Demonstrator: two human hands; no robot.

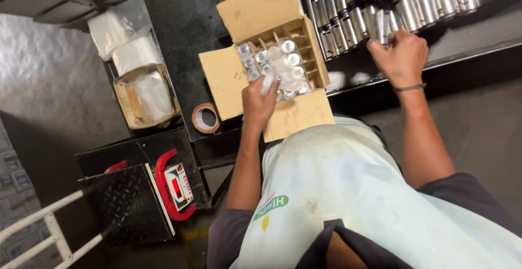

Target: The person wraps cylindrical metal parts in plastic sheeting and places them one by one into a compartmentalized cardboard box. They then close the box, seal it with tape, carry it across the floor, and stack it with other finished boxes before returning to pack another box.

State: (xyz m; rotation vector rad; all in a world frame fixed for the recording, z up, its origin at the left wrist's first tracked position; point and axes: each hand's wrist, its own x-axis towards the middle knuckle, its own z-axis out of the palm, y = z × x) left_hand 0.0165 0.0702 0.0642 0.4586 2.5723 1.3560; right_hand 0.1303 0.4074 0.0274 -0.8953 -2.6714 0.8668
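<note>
Carton: open cardboard carton [296,114] with card dividers, on the dark counter [179,24] in front of the person, all four flaps folded out.
Carton contents: small wrapped metal cylinders [288,65] stand upright in the divider cells; cells on the far right look unfilled.
Left hand: left hand [260,103] over the near edge of the carton, grip closed around one wrapped cylinder [268,84], held at the near row of cells.
Right hand: right hand [399,57] at the row of shiny metal cylinders [380,8] lying side by side on the counter to the right of the carton; fingers curled on one of them; a dark band on the wrist.
Tape: roll of brown packing tape [205,118] at the counter edge, just left of the carton.
Left side: smaller lined box [147,96] and white bags [122,35] beyond it.
Floor: platform scale with red-framed display [176,186], below the counter edge.
</note>
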